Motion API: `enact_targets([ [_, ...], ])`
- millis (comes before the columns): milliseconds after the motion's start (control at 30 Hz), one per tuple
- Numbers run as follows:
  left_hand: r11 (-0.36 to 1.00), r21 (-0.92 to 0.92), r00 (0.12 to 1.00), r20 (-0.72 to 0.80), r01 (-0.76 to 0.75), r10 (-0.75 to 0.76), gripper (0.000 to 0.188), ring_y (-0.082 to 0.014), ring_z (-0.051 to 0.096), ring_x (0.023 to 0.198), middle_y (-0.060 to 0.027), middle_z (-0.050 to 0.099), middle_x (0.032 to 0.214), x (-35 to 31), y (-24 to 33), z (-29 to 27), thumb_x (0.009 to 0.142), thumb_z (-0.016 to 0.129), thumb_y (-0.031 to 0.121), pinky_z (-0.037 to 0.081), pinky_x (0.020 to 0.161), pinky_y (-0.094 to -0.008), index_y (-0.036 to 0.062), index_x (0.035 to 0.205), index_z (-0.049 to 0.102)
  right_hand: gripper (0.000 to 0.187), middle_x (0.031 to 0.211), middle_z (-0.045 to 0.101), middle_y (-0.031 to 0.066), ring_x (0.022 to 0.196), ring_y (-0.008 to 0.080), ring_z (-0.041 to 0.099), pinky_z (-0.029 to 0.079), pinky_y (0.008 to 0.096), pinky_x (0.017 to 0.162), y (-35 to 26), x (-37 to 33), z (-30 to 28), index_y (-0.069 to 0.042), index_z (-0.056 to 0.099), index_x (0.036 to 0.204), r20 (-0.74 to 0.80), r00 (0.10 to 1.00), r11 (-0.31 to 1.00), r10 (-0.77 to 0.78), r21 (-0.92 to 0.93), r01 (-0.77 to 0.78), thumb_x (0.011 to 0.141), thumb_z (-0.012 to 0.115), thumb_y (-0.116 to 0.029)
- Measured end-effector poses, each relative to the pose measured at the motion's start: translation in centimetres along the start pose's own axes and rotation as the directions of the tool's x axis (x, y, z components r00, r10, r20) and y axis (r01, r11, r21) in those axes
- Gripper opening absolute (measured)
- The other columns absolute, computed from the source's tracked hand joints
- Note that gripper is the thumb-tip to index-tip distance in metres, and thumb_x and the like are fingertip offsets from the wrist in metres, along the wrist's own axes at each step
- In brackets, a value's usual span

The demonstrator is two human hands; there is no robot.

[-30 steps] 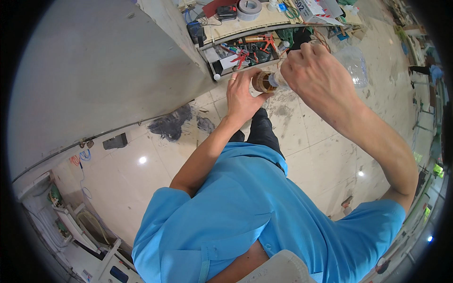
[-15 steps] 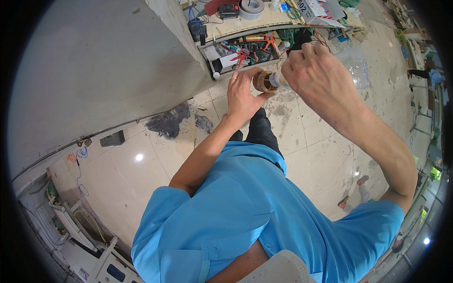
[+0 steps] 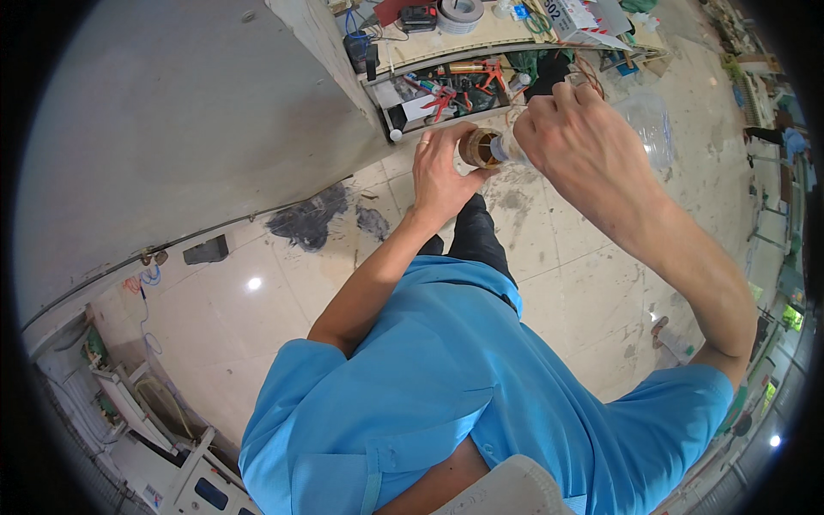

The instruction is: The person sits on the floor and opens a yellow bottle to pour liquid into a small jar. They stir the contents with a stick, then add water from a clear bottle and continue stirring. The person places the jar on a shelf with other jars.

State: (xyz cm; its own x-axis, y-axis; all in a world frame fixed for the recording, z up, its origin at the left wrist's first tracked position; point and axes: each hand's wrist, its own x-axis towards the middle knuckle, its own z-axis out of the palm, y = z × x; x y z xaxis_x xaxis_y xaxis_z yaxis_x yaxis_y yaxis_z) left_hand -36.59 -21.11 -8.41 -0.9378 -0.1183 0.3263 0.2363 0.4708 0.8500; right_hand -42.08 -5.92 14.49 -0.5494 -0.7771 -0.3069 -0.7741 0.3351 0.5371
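Observation:
My left hand (image 3: 439, 176) is wrapped round a small brownish cup (image 3: 471, 149), fingers on its far side and thumb on the near side. The cup is tipped so its mouth faces right, and some amber-brown liquid shows inside. My right hand (image 3: 584, 142) is closed on a large clear plastic bottle (image 3: 654, 129), held tilted, its body sticking out beyond the knuckles on the right. The bottle's narrow neck meets the mouth of the cup. The back of my right hand hides the middle of the bottle and most of the grip.
Ahead is a workbench (image 3: 403, 57) with a tape roll (image 3: 461, 12), a battery pack (image 3: 419, 18) and a white box (image 3: 580, 21). Its lower shelf holds red caulking guns (image 3: 493, 75). A big grey panel (image 3: 197, 112) fills the left. Another person (image 3: 791, 139) is far right.
Both hands, the cup and the bottle stay almost in place. At the lower right, another person's feet have shifted, and only one shoe shows now.

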Motion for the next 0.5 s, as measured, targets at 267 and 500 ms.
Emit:
enact_targets([
  [267,0.999,-0.014,0.998,0.054,0.029,-0.029,0.071,-0.0349,0.063,0.116,-0.0093,0.072,0.123,-0.2,-0.5,0.1,0.067,0.098,0.014,0.049,0.105,-0.0471,0.0095,0.129,0.064,0.029,0.102,0.067,0.0056,0.104,0.0232,0.067,0.054,0.034,0.089,0.1,-0.8,3.2,-0.006,0.067,0.113,-0.01,0.995,0.988,0.103,0.12,-0.101,0.085,0.07,-0.012],
  [500,0.995,-0.041,0.994,0.065,0.086,-0.083,0.071,-0.0303,0.062,0.122,-0.0098,0.067,0.131,-0.2,-1.6,1.1,0.07,0.098,0.011,0.048,0.107,-0.0438,0.0086,0.132,0.062,0.043,0.101,0.069,0.0065,0.102,0.0266,0.07,0.057,0.0396,0.082,1.1,-2.9,10.3,-0.011,0.067,0.117,-0.09,0.951,0.824,0.295,0.528,-0.206,0.077,0.083,-0.016],
])
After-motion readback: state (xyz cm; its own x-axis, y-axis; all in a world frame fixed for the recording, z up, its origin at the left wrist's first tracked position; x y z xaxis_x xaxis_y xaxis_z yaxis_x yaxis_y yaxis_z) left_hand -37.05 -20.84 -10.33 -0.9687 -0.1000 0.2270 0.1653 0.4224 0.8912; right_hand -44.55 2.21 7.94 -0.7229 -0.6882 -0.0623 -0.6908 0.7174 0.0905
